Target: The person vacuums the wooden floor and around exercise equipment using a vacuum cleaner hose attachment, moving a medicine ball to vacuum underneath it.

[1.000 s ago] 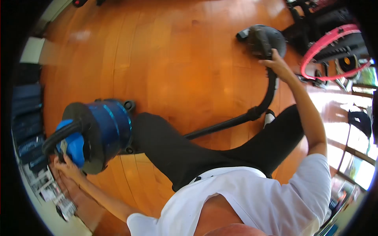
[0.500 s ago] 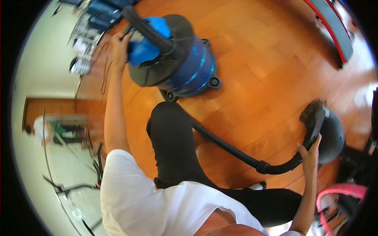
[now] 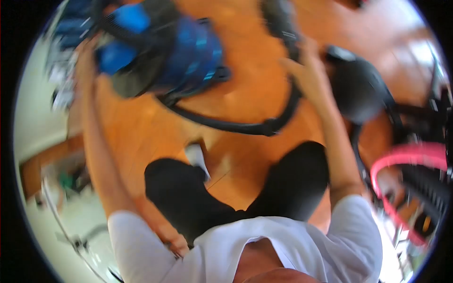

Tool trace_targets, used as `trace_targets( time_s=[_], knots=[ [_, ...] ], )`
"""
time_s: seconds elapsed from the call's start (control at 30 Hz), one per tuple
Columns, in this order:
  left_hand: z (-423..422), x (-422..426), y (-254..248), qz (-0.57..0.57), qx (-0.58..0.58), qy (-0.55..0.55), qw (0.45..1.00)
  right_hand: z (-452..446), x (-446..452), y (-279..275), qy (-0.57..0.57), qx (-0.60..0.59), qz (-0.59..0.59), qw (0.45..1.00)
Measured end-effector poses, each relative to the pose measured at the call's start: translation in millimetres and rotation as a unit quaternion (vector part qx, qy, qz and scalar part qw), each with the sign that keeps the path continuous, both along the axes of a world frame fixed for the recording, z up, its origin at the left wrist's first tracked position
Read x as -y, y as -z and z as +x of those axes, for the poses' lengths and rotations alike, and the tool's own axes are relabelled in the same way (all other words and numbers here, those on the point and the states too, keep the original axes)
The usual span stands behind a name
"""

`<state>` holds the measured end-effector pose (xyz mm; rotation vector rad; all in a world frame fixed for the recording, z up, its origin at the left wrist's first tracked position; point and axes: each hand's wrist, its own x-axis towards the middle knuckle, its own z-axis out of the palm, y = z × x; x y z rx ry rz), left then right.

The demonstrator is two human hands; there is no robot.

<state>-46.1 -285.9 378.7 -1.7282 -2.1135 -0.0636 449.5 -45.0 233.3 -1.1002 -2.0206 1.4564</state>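
A blue and black canister vacuum cleaner (image 3: 193, 54) stands on the wooden floor at the upper left, blurred. Gripping the edge of its black top is my left hand (image 3: 86, 61), its fingertips partly hidden. From the canister a black hose (image 3: 226, 125) curves round to my right hand (image 3: 306, 68). That hand is closed around the hose's end piece, which carries a dark brush nozzle (image 3: 276, 19). A dark grey ball (image 3: 361, 89) lies just right of my right forearm.
Black exercise equipment (image 3: 415, 113) and a pink curved frame (image 3: 410, 155) stand at the right. Along the left wall are blurred blue crates (image 3: 71, 23) and a pale machine (image 3: 80, 236). My legs are bent, with one shoe (image 3: 197, 158) showing.
My right hand has swung the brush nozzle up and left, away from the ball, and the hose bends more tightly. The vacuum cleaner and left hand appear further left and higher as the view shifted.
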Motion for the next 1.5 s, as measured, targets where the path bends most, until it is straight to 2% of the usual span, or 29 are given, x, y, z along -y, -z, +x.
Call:
trace_targets(
  time_s=[0.03,0.07,0.1,0.13,0.17,0.27,0.33,0.37,0.47,0.53,0.6,0.7,0.77,0.87,0.93,1.0,1.07,1.1,1.13,1.17,1.2,1.23,1.33,1.43,1.5],
  knots=[
    [-27,11,11,0.019,-0.134,-0.056,0.989,1,5,14,0.010,-0.026,0.027,0.999],
    [-126,37,36,0.106,-0.140,0.035,0.984,7,12,26,0.025,-0.040,0.027,0.999],
    [-114,37,25,0.120,-0.120,0.064,0.983,13,24,36,0.043,-0.058,-0.009,0.997],
    [-185,42,26,0.178,0.150,-0.062,0.971,21,32,49,0.056,-0.079,-0.043,0.994],
    [-191,30,30,0.208,0.176,-0.119,0.955,35,33,55,0.070,-0.073,-0.050,0.994],
    [-159,17,45,0.278,0.158,-0.148,0.936,63,57,107,0.093,-0.093,-0.080,0.988],
    [-147,18,55,0.300,0.160,-0.130,0.932,80,78,87,0.109,-0.033,-0.139,0.984],
    [-141,18,61,0.312,0.164,-0.112,0.929,89,88,76,0.105,-0.014,-0.126,0.986],
    [-96,-2,56,0.357,0.159,-0.019,0.920,150,94,62,0.144,-0.001,-0.136,0.980],
    [-52,-7,49,0.390,0.154,0.057,0.906,186,115,49,0.147,-0.052,-0.207,0.966],
    [9,-2,37,0.425,0.147,0.144,0.881,219,135,39,0.206,-0.052,-0.247,0.945],
    [99,15,20,0.468,0.147,0.246,0.836,265,143,28,0.280,0.006,-0.214,0.936],
    [130,27,20,0.495,0.149,0.291,0.805,283,141,33,0.306,0.019,-0.192,0.932],
    [147,37,50,0.393,0.155,0.282,0.861,306,135,37,0.328,0.027,-0.190,0.925],
    [164,41,66,0.315,0.152,0.279,0.894,311,134,47,0.299,-0.042,-0.235,0.924],
    [216,29,54,0.261,0.187,0.265,0.909,317,134,46,0.266,-0.062,-0.258,0.927],
    [277,-12,44,0.258,0.366,0.365,0.816,320,142,37,0.274,-0.085,-0.273,0.918],
    [305,-25,39,0.250,0.378,0.383,0.805,328,145,39,0.262,-0.106,-0.286,0.915],
    [319,-39,23,0.170,0.259,0.380,0.872,335,149,39,0.248,-0.114,-0.289,0.918],
    [354,-59,19,0.183,0.361,0.418,0.813,340,151,39,0.232,-0.121,-0.292,0.920],
    [379,-81,13,0.155,0.297,0.475,0.813,346,154,43,0.216,-0.129,-0.295,0.922],
    [417,-100,16,0.153,0.368,0.457,0.795,352,155,52,0.199,-0.136,-0.299,0.923],
    [509,-169,27,0.007,0.582,0.443,0.682,361,155,76,0.196,-0.158,-0.279,0.927],
    [598,-231,46,-0.107,0.672,0.370,0.632,363,156,99,0.215,-0.160,-0.249,0.931],
    [650,-277,81,-0.094,0.681,0.373,0.623,369,156,116,0.227,-0.156,-0.226,0.934]
  ],
)
